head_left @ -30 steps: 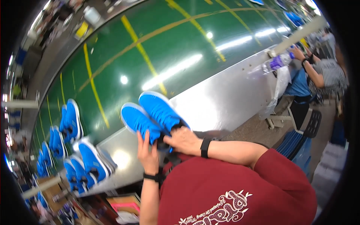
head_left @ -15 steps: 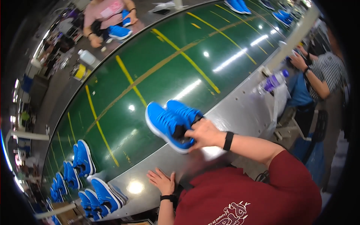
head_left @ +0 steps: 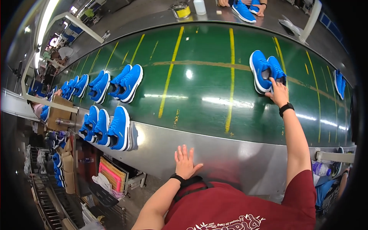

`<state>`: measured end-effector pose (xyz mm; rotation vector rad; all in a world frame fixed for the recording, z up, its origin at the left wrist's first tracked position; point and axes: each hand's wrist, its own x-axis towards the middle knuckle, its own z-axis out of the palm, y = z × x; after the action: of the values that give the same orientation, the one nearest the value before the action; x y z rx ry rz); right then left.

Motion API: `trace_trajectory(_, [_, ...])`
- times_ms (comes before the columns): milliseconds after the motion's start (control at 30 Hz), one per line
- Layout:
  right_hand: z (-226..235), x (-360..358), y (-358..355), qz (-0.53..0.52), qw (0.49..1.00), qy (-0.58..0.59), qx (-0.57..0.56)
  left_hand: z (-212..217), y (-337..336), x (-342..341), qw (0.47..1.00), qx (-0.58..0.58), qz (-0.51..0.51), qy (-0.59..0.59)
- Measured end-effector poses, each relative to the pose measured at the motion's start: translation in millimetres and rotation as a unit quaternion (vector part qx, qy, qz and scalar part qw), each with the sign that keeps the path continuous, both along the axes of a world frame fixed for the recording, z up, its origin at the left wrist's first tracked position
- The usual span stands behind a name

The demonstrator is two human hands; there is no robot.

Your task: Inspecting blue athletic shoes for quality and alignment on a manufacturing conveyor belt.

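A pair of blue sneakers (head_left: 257, 73) with white soles stands side by side on the green conveyor belt (head_left: 207, 82), toes pointing away from me. My right hand (head_left: 280, 92) reaches out to them with the arm nearly straight, its thumb and fingers closed at the heel openings. Part of the farther shoe's heel is hidden by the fingers. My left hand (head_left: 186, 163) lies with its fingers spread on the metal ledge (head_left: 226, 147) along the belt's near side, holding nothing.
Several blue sneakers (head_left: 119, 128) sit on the ledge at left, with more sneakers (head_left: 130, 82) on the belt beyond. Another pair (head_left: 339, 84) is at far right. Across the belt, a person's hand (head_left: 260, 8) holds a shoe. A yellow-labelled can (head_left: 181, 10) and white bottle (head_left: 199, 7) stand there.
My right hand has carried the pair of sneakers from near the metal ledge farther out onto the belt. My left hand stays on the ledge. The view has turned and levelled.
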<state>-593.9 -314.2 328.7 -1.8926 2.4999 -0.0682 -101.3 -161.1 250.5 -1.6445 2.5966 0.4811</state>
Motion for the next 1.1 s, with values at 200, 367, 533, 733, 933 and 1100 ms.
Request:
trace_trajectory(200, [-24, 114, 74, 0.095, 0.975, -0.099, -0.175, 9, -2, 5, 0.999, -0.015, -0.005, 0.043])
trace_trajectory(367, [-50, 220, 178, 0.023, 0.973, -0.22, -0.069, 29, -56, 55, 0.983, -0.01, -0.038, 0.18])
trace_trajectory(533, [-44, 306, 233, -0.057, 0.97, -0.234, 0.018, 58, -186, 161, 0.963, -0.161, 0.059, 0.206])
trace_trajectory(733, [-56, 362, 224, -0.104, 0.985, -0.096, 0.094, 63, -341, 260, 0.972, -0.206, 0.078, 0.082])
trace_trajectory(933, [-54, 365, 222, -0.108, 0.982, -0.08, 0.136, 64, -419, 286, 0.975, 0.006, 0.075, -0.208])
trace_trajectory(1100, [-59, 370, 223, -0.119, 0.978, -0.064, 0.158, 75, -434, 263, 0.989, -0.048, -0.002, -0.141])
